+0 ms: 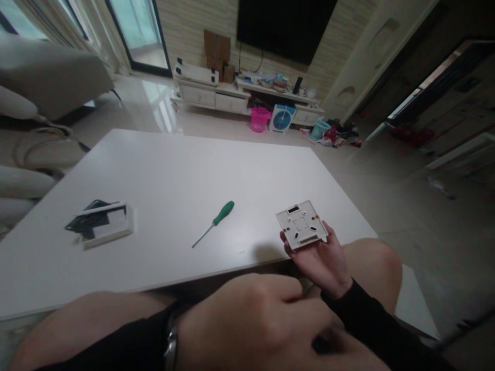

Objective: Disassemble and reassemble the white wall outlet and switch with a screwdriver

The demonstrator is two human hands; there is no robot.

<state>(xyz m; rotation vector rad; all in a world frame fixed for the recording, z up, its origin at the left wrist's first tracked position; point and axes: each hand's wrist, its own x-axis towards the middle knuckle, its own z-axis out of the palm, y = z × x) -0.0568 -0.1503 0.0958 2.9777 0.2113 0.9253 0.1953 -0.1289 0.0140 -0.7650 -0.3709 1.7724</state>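
Observation:
My right hand (325, 263) grips a flat square white plastic plate (303, 225) by its lower edge, over the table's near right part. The plate has slots, small holes and a square outline in its middle; it looks like the back of a wall-switch or socket housing. Close to the camera, my left hand (255, 319) fills the bottom of the view, fingers curled. A small dark spot shows by its fingertips, and what they hold, if anything, is unclear. On the white table (174, 170) lies a green-handled screwdriver (223, 213), its shaft pointing toward the near left.
At the table's left stands a small open white box (129, 220) with dark plastic wrapping (91, 219) in it. Beyond the table are a pink basket (260, 119), a blue fan (282, 118) and a low white cabinet (197, 95). My knees are against the near edge.

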